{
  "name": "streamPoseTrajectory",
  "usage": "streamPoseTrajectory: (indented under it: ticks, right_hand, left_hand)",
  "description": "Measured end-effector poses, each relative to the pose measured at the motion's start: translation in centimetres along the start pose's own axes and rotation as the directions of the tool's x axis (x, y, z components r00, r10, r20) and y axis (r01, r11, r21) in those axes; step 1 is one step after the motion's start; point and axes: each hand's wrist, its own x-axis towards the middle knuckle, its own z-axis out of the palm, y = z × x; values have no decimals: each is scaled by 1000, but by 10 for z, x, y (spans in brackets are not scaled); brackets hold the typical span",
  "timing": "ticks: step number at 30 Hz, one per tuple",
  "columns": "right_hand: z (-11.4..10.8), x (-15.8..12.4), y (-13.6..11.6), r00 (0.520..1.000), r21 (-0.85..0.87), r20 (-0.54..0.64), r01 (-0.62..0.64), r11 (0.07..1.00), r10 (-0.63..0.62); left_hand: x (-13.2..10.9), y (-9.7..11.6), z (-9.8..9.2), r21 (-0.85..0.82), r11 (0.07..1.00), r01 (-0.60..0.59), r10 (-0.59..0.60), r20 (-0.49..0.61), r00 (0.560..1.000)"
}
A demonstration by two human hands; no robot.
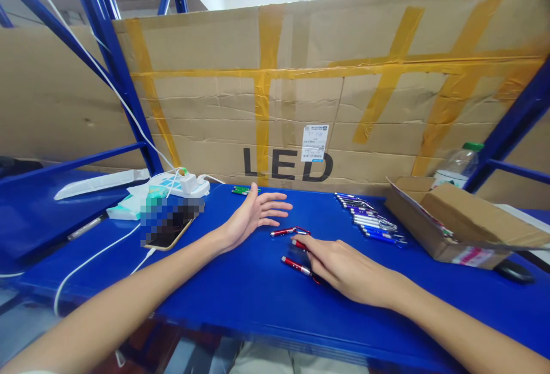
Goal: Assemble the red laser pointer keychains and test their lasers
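My left hand (253, 216) is held above the blue table with its fingers spread and nothing in them. A small red keychain flashlight (282, 232) lies just to the right of its fingertips. Between the thumb and fingers of my right hand (344, 265) is a second red keychain flashlight, mostly covered by the fingers. A third red flashlight (296, 266) rests on the table, just below the right fingertips. Green flashlights (241, 190) lie behind the left hand. To the right, a row of several purple, silver and blue flashlights (365, 217) with clips is laid out.
An open cardboard box (447, 219) stands at the right, a black object (514, 271) beside it and a bottle (462, 165) behind. At left are a phone (174, 225), a power strip (193, 186) and white cables. A large carton (223, 110) walls the back.
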Motion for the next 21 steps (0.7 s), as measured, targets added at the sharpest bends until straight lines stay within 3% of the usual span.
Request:
streamPoseTrajectory:
  ticks: [13, 21]
  right_hand:
    - [1, 1, 3, 997, -29, -78, 9, 1000, -11]
    - [-1, 2, 1, 998, -57, -57, -18, 998, 15]
  left_hand:
    - [1, -1, -2, -6, 1000, -1, 1, 0, 1000]
    - [0, -2, 0, -51, 999, 18, -18, 4, 1000]
